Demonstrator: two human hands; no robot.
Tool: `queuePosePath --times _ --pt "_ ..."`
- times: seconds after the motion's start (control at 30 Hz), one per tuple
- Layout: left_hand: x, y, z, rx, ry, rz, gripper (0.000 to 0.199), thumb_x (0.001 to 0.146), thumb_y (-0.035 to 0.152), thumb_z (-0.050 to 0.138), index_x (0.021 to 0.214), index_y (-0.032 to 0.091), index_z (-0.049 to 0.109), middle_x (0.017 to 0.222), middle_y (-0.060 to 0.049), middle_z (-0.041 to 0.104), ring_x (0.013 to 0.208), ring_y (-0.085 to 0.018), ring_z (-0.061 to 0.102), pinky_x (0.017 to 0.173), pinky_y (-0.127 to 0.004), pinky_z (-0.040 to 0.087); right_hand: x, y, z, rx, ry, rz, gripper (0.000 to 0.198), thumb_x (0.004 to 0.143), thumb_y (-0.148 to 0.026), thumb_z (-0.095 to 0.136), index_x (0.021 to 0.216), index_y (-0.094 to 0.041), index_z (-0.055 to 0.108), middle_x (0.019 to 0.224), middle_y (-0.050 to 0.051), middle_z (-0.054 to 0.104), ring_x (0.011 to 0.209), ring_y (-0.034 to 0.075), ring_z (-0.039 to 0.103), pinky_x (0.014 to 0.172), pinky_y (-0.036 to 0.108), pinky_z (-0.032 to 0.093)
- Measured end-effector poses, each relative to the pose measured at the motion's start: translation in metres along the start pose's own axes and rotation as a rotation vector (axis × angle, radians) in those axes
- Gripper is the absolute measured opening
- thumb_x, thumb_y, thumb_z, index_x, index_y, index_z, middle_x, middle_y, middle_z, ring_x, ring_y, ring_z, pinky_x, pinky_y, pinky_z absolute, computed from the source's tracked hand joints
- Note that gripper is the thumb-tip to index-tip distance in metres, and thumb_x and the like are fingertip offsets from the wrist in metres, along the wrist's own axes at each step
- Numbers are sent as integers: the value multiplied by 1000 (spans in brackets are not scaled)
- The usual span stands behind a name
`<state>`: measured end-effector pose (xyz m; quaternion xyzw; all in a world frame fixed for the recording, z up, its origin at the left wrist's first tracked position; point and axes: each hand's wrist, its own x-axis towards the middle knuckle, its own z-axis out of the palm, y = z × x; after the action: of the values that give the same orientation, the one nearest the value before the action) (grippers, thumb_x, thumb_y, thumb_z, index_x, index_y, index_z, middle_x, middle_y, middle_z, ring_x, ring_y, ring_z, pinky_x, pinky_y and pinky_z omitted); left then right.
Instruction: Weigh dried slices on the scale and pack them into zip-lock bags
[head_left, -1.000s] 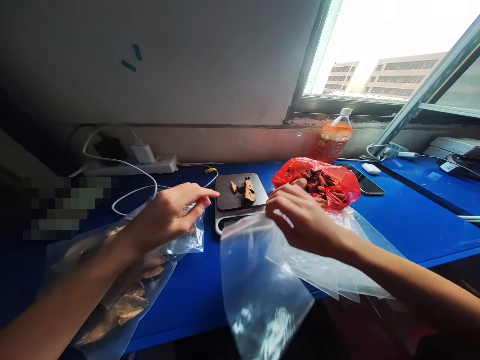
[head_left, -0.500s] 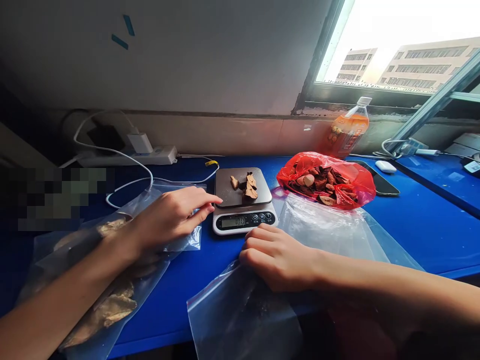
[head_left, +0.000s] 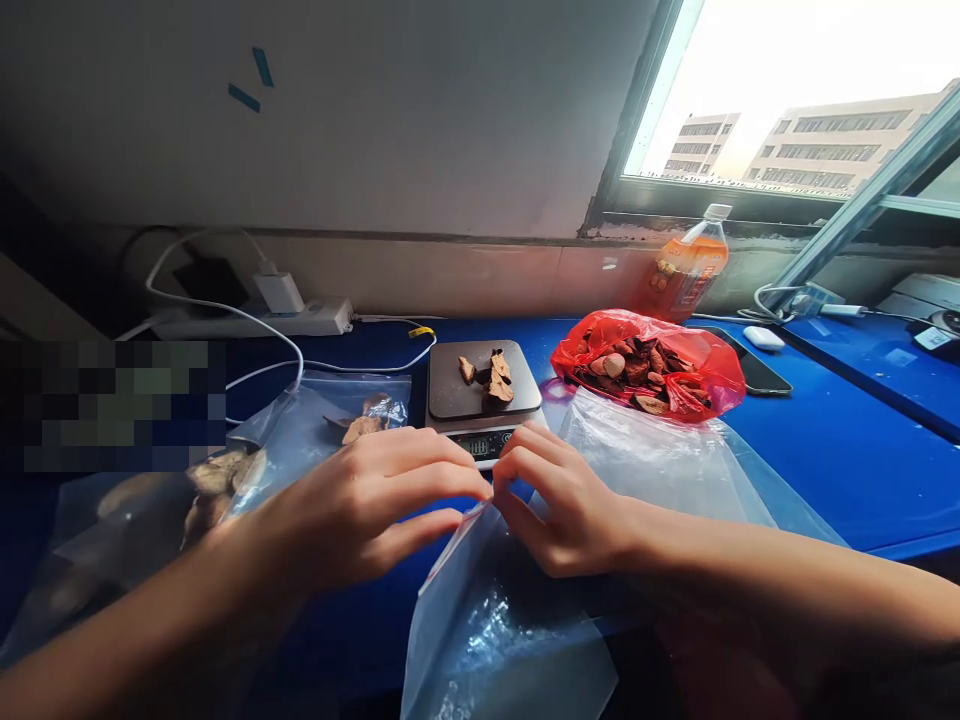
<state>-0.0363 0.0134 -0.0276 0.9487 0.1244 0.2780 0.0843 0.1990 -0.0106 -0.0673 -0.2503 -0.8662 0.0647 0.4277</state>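
Note:
In front of the scale, my right hand (head_left: 559,500) pinches the top edge of a clear zip-lock bag (head_left: 510,640), which hangs down over the table's front edge. My left hand (head_left: 397,500) reaches in from the left. Its fingers are stretched out, thumb apart, and the fingertips come up to the bag's edge beside my right fingers. Behind both hands is a small kitchen scale (head_left: 446,395), its display partly covered. Several dried brown slices (head_left: 496,380) lie on the scale's plate. To the right, a red plastic bag (head_left: 724,375) holds many similar dark slices.
Clear bags with pale dried slices (head_left: 217,475) lie at left under my arm. More clear bags (head_left: 660,460) lie at right. An orange drink bottle (head_left: 690,265), a phone (head_left: 757,370), a white earbud case (head_left: 765,338) and a power strip (head_left: 315,318) stand along the back.
My left hand has moved from beside the scale's plate right and down to the bag's edge. My right hand has raised the bag's edge, and the bag has tilted.

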Motion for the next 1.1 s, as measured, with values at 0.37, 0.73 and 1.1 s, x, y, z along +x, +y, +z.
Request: queuePosePath --times 0.37,0.73,1.1 --pt "7 0 4 31 -6 101 10 98 11 58 104 15 64 92 -5 76 80 -17 66 76 -31 52 1 0 1 -3 -34 -5 11 92 -12 51 87 -22 50 75 3 59 67 16 49 62 30 42" --pt "3 3 5 32 -97 106 19 99 10 52 86 17 64 78 -2 70 68 -16 56 65 -31 43 2 -5 -3 41 -122 -132 2 91 -19 55 90 -19 53 81 6 60 72 17 49 67 33 44" --pt "0 -9 6 39 -73 78 27 94 0 47 85 19 62 74 -1 68 68 -16 56 65 -29 41 0 -5 -5 43 -205 -174 12 95 -8 48 93 -18 54 85 6 61 76 17 50 70 31 44"
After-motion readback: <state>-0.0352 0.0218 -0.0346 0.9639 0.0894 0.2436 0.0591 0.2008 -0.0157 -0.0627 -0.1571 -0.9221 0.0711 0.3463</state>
